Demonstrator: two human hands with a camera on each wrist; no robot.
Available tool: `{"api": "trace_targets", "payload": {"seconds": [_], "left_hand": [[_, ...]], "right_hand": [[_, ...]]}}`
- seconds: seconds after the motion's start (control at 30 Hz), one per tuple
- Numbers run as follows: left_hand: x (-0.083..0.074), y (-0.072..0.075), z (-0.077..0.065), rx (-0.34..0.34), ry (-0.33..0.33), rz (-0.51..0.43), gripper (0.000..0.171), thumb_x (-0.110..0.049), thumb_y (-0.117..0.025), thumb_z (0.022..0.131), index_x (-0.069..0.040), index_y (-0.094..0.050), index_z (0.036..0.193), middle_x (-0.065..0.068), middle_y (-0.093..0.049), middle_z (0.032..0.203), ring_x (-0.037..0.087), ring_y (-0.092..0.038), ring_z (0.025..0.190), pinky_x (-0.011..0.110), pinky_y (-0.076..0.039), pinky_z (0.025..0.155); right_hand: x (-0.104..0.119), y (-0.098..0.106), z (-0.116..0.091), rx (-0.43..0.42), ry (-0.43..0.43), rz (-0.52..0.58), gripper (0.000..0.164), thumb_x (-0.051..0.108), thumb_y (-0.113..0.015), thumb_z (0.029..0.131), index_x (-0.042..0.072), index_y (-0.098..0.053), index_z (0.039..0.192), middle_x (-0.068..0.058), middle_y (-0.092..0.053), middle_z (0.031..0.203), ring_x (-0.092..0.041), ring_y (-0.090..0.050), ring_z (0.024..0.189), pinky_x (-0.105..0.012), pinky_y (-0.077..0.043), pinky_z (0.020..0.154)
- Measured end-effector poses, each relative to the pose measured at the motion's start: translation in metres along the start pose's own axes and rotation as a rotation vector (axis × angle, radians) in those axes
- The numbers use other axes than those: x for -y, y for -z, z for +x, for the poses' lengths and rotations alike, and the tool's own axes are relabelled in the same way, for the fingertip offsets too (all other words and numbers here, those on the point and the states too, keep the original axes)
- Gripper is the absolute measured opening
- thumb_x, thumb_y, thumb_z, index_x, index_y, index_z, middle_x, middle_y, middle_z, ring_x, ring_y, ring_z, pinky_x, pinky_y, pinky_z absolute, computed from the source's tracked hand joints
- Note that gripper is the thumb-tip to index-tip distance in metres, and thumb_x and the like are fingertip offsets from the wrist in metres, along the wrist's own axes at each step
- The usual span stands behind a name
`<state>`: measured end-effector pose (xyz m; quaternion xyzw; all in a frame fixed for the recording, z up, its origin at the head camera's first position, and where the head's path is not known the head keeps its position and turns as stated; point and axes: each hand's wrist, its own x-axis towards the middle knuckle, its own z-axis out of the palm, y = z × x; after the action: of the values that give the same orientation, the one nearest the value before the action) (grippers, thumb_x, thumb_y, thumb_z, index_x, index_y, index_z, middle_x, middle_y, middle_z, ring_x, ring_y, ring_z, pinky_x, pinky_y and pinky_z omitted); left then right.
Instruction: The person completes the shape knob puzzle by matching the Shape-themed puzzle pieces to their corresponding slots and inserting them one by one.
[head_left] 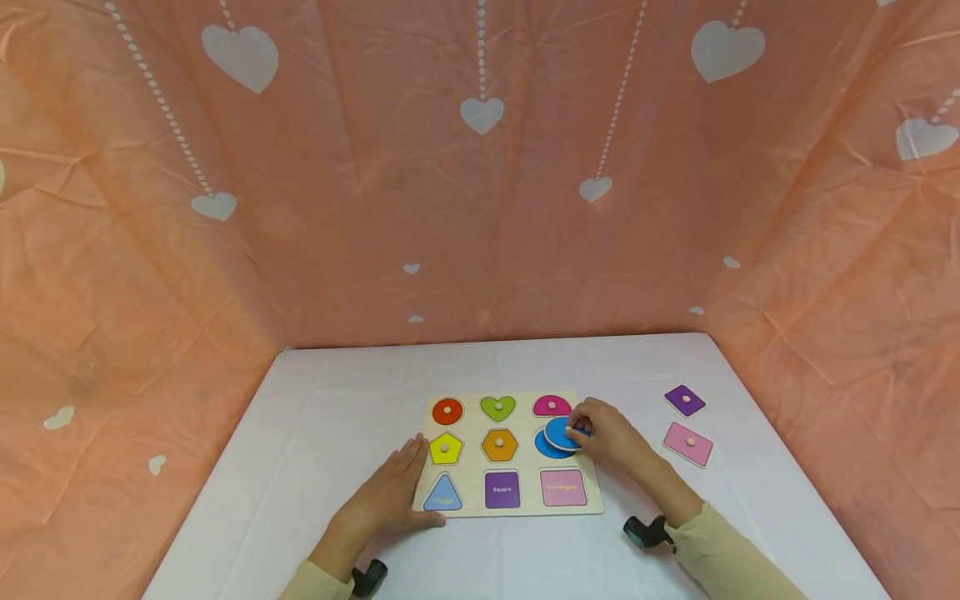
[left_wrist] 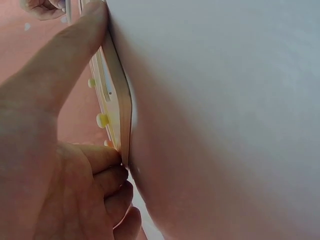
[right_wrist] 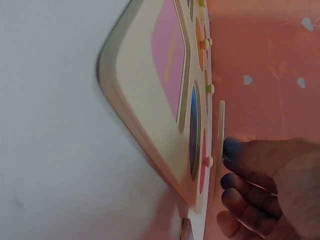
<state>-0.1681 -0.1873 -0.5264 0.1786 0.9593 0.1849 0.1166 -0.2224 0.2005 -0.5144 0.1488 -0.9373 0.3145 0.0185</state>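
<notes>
A wooden shape puzzle board (head_left: 525, 425) lies flat on the table. My right hand (head_left: 611, 433) pinches a blue oval puzzle piece (head_left: 558, 434) from above. It hovers tilted over the blue oval recess (head_left: 546, 447), partly covering it. Edge-on in the right wrist view, the piece (right_wrist: 221, 120) stands apart from the board. My left hand (head_left: 390, 492) touches the board's left side with extended fingers, its thumb at the near left corner. Printed bottoms show in the triangle recess (head_left: 443, 495), square recess (head_left: 502, 500) and rectangle recess (head_left: 563, 498).
A purple square piece (head_left: 686, 401) and a pink rectangle piece (head_left: 687, 445) lie right of the board. Knobbed pieces sit in the board, among them a red circle (head_left: 447, 412) and a yellow pentagon (head_left: 446, 449). Peach cloth with hearts (head_left: 480, 225) surrounds the white table (head_left: 337, 383).
</notes>
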Motion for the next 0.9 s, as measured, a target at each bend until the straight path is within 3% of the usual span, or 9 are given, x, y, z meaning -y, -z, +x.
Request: {"api": "trace_targets", "payload": {"seconds": [0.37, 0.63, 0.9], "left_hand": [[0.0, -0.002, 0.0, 0.001, 0.013, -0.002, 0.123, -0.055, -0.094, 0.077, 0.002, -0.031, 0.167, 0.018, -0.026, 0.176, 0.034, -0.025, 0.163, 0.051, -0.025, 0.133], [-0.001, -0.002, -0.001, 0.002, 0.018, 0.003, 0.124, -0.055, -0.094, 0.077, 0.003, -0.031, 0.166, 0.019, -0.026, 0.176, 0.035, -0.025, 0.163, 0.052, -0.026, 0.133], [-0.003, -0.002, -0.002, 0.003, 0.025, -0.003, 0.124, -0.054, -0.094, 0.077, 0.002, -0.03, 0.167, 0.018, -0.025, 0.177, 0.035, -0.024, 0.163, 0.052, -0.026, 0.133]], "right_hand": [[0.009, -0.009, 0.001, 0.028, -0.011, -0.023, 0.01, 0.013, -0.085, 0.094, 0.013, -0.074, 0.092, 0.004, -0.058, 0.086, -0.013, -0.055, 0.083, -0.026, -0.053, 0.074], [0.013, -0.014, 0.002, 0.064, -0.069, -0.007, 0.01, 0.015, -0.083, 0.096, 0.014, -0.074, 0.095, 0.004, -0.059, 0.087, -0.014, -0.056, 0.085, -0.026, -0.055, 0.076], [0.009, -0.018, 0.003, 0.065, -0.055, -0.01, 0.011, 0.015, -0.083, 0.095, 0.015, -0.072, 0.093, 0.005, -0.057, 0.086, -0.013, -0.055, 0.084, -0.026, -0.053, 0.076]]}}
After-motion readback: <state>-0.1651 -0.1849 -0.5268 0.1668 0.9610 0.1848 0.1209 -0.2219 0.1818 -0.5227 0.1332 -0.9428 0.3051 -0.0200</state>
